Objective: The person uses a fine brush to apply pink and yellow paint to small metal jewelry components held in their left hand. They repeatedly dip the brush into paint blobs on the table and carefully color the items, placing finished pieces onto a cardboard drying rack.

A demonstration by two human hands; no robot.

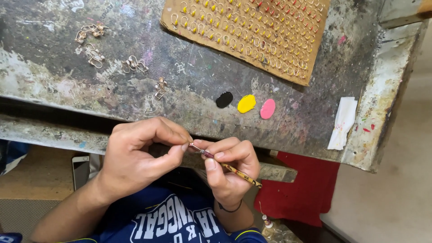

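Fingers of our right hand are clamped around a thin brush with a patterned yellow-brown handle, the thumb pressing it against the index finger, with its tip pointing left toward our other hand. Our left hand has its thumb and index fingertips pinched together right at the brush tip; whatever sits between them is too small for us to make out. Both hands hover just below the front edge of a worn, paint-stained workbench. On the bench above our right hand lie three small blobs of paint in a row: black, yellow and pink, close beside one another but apart. Further back rests a piece of cardboard stuck with many rows of small metal earring hooks, some tipped yellow, others red. Loose clusters of unpainted hooks lie scattered on the left part of the bench. A folded white paper scrap lies near the right edge. Below the bench we see a red cloth to the right and a phone to the left of our left wrist.
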